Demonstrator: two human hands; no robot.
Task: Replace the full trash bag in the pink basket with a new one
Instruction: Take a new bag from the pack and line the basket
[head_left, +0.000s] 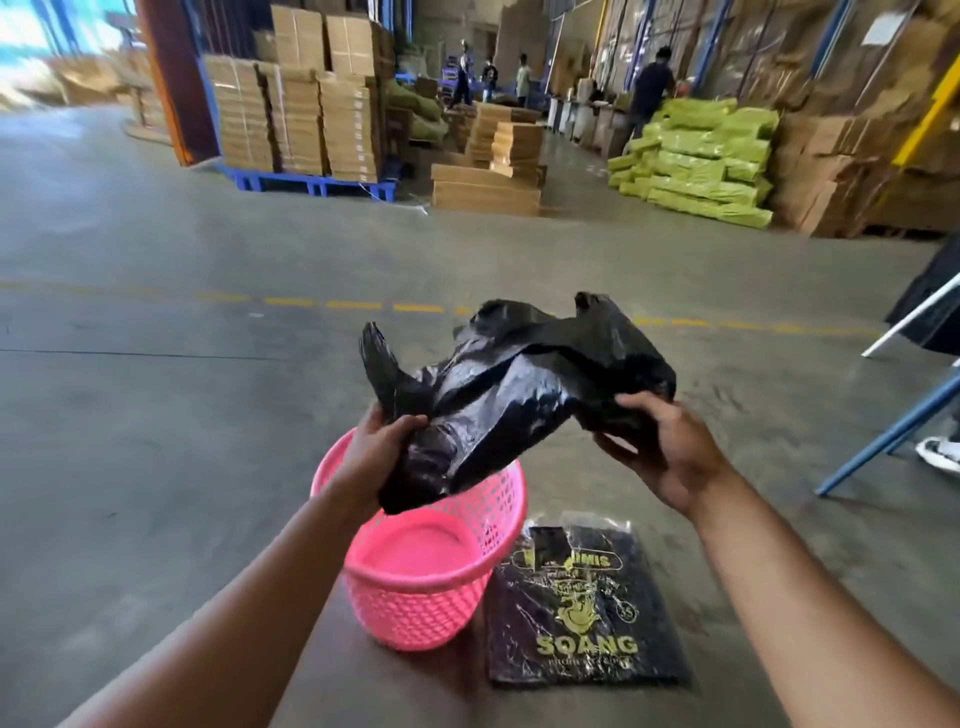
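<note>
A pink perforated basket (415, 587) stands on a dark surface in front of me, with no bag inside it; its bare pink bottom shows. Above its far rim I hold a crumpled black trash bag (514, 384) in the air. My left hand (376, 457) grips the bag's lower left part. My right hand (662, 447) grips its right end. Two of the bag's corners stick up at the left and the top.
A flat pack of black bags (582, 608) with yellow print lies right of the basket. A blue metal leg (893, 436) and a shoe (940, 452) are at the right. Cardboard stacks on a blue pallet (306, 182), green sacks (701, 166) and several people are far off.
</note>
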